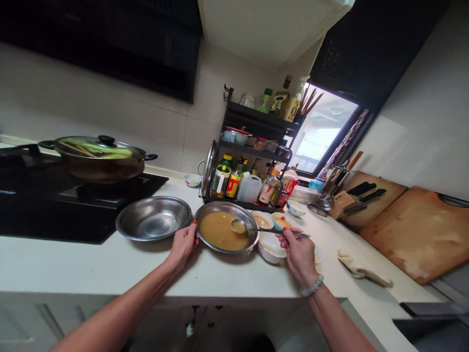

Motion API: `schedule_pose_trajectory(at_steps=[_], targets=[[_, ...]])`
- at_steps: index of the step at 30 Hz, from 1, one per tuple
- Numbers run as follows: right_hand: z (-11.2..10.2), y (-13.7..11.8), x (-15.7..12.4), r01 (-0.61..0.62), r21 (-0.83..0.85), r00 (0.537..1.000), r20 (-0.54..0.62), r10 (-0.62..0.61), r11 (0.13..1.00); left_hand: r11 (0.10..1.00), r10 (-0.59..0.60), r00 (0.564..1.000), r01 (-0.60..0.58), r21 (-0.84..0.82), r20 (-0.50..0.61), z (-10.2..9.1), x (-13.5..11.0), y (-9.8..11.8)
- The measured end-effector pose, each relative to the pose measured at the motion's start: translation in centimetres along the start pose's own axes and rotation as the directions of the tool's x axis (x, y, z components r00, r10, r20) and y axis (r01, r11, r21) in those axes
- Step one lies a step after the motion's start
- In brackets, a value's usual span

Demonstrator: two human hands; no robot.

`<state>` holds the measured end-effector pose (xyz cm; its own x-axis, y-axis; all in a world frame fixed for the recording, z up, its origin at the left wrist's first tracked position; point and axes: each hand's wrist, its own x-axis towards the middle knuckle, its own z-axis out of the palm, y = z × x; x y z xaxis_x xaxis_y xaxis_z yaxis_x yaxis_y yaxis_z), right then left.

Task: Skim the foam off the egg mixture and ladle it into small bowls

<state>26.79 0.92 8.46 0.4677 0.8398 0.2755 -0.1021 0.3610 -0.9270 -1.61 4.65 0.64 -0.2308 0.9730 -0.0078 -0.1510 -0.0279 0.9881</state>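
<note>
My left hand [183, 243] grips the near-left rim of a steel bowl [208, 210] holding yellowish-brown liquid. My right hand [298, 249] is closed on the handle of a metal spoon [240, 226], whose scoop hangs full just above the liquid at the bowl's right side. Below the spoon handle sits a small white bowl [270, 247]. Two more small bowls [264, 220] with food stand just behind it.
An empty steel bowl [154, 217] sits to the left. A lidded pan [98, 156] rests on the black hob. A condiment rack [249, 161] stands at the back. Cutting boards [417, 230], knives and a folded cloth [362, 269] lie to the right.
</note>
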Motion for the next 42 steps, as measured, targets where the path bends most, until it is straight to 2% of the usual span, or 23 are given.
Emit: schedule_pose_trajectory(at_steps=[7,10,16,19,23,26,31,33,35,37,39,42], targets=[[-1.2,-0.4,1.9,0.021,0.059,0.995,-0.102,-0.015,0.998,1.000,-0.020,1.000,0.020,-0.009,-0.001,0.0,0.2,-0.1],[-2.0,-0.5,3.3,0.070,0.067,0.984,-0.166,-0.058,0.995,1.000,-0.016,1.000,0.016,-0.016,0.008,0.0,0.1,0.0],[-2.8,-0.3,5.1,0.172,-0.081,0.951,-0.248,-0.187,0.982,1.000,-0.023,1.000,0.023,-0.013,-0.005,0.0,0.1,-0.1],[-3.0,-0.1,5.1,0.189,-0.242,0.949,-0.206,-0.240,0.952,1.000,-0.019,1.000,0.019,-0.012,-0.007,0.0,0.2,-0.2],[-3.2,0.4,4.3,0.300,-0.436,0.932,-0.054,-0.358,0.848,1.000,-0.019,1.000,0.019,-0.004,-0.011,0.0,0.3,-0.2],[-3.3,0.5,3.5,0.459,-0.484,0.872,0.085,-0.482,0.745,1.000,-0.025,1.000,0.025,-0.013,-0.008,0.0,0.3,-0.2],[-3.2,0.0,2.4,0.720,-0.450,0.679,0.299,-0.670,0.529,1.000,-0.014,1.000,0.014,-0.012,0.000,-0.1,0.3,-0.5],[-2.8,-0.2,1.9,0.746,-0.428,0.652,0.316,-0.689,0.510,1.000,-0.017,1.000,0.017,-0.017,0.001,-0.1,0.4,-0.7],[-2.3,-0.3,1.3,0.711,-0.408,0.694,0.279,-0.664,0.572,0.999,-0.021,1.000,0.021,-0.025,0.006,-0.1,0.4,-0.7],[-1.6,-0.3,0.5,0.635,-0.384,0.770,0.240,-0.591,0.671,0.999,-0.021,1.000,0.022,-0.029,0.006,-0.1,0.4,-0.7],[-1.0,-0.1,-0.3,0.555,-0.357,0.832,0.249,-0.496,0.751,0.999,-0.022,1.000,0.022,-0.027,-0.003,-0.1,0.5,-0.6],[-0.3,0.4,-1.4,0.465,-0.332,0.875,0.312,-0.370,0.821,0.999,-0.023,1.000,0.023,-0.026,-0.007,0.0,0.5,-0.6]])
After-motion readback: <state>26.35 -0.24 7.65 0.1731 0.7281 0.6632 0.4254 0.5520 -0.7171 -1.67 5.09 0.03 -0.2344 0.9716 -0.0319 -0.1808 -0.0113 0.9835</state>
